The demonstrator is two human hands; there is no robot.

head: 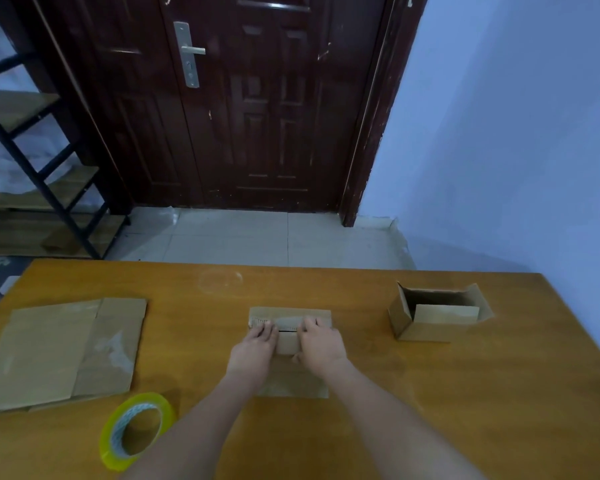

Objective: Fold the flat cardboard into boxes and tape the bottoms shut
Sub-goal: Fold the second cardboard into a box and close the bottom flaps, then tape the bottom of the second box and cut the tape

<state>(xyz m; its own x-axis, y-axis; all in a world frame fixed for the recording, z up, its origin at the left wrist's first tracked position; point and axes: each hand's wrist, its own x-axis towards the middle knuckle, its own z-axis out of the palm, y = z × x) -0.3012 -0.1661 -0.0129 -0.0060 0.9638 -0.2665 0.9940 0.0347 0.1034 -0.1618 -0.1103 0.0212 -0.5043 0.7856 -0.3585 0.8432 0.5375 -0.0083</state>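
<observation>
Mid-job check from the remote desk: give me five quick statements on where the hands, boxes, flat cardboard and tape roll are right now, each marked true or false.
1. Both the left hand and the right hand press on the centre box. True.
2. The tape roll is in the right hand. False: it lies on the table, near the person's left forearm.
3. A finished box stands open-topped to the right. True.
4. The flat cardboard lies on the right side of the table. False: it lies on the left side.
5. The finished box touches the centre box. False: bare table separates them.
</observation>
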